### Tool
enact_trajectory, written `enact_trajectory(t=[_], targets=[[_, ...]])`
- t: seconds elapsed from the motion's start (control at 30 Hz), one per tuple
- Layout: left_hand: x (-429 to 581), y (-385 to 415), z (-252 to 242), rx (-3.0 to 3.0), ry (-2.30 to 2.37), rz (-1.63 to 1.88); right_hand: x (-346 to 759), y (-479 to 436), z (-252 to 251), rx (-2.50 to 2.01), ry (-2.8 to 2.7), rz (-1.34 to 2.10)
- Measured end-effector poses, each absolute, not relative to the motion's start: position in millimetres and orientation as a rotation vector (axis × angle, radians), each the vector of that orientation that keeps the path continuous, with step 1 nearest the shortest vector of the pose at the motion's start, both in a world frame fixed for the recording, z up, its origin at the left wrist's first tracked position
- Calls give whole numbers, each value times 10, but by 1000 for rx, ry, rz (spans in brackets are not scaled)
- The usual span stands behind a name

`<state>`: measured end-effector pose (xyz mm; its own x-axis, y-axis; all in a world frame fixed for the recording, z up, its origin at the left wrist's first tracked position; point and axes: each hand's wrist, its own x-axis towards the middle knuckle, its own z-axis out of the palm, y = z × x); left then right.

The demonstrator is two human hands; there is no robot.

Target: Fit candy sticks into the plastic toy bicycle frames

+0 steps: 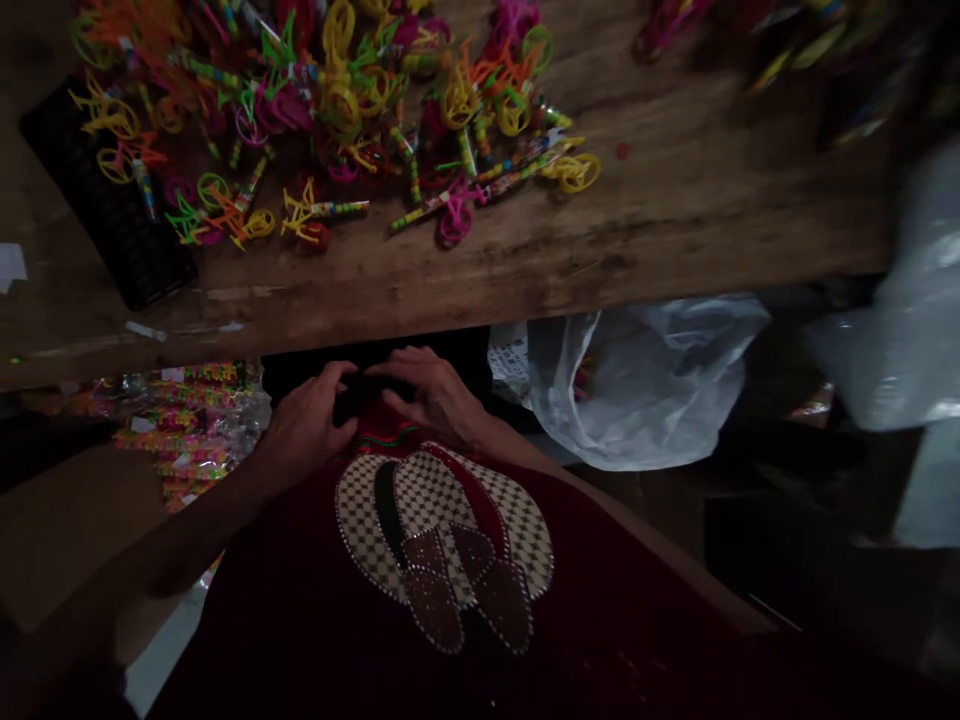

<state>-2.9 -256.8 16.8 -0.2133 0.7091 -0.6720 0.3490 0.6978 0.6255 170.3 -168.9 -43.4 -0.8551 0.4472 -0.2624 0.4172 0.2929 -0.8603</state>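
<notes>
Both hands are held close together at the front of my body, below the table edge. My left hand (307, 422) has its fingers curled round a dark thing (364, 392) that spans the gap between the hands. On the other side of it, my right hand (435, 398) is bent with thumb and fingers closed in. The light is too dim to tell what the dark thing is. Just under the fingers lies the dark red shirt (270, 580) with its checked, studded pattern.
Across the wooden table (675, 220) lies a heap of colourful plastic bicycle-shaped toys (345, 100) with bead-filled tubes. A black basket (105, 200) sits at the left. A white plastic bag (645, 390) hangs open below the edge at right. Packed toys (199, 430) lie at lower left.
</notes>
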Motion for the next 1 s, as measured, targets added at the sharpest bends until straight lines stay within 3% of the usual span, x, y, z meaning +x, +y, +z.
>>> enact_trajectory(t=[0.3, 0.7, 1.0], targets=[[20, -2882, 95, 979, 1824, 648, 1774, -1790, -376, -764, -2230, 1774], [-56, -2988, 58, 1244, 1782, 527, 1839, -1810, -435, -651, -2224, 1816], [-20, -2977, 27, 1013, 1843, 534, 1779, -1762, -400, -665, -2321, 1862]])
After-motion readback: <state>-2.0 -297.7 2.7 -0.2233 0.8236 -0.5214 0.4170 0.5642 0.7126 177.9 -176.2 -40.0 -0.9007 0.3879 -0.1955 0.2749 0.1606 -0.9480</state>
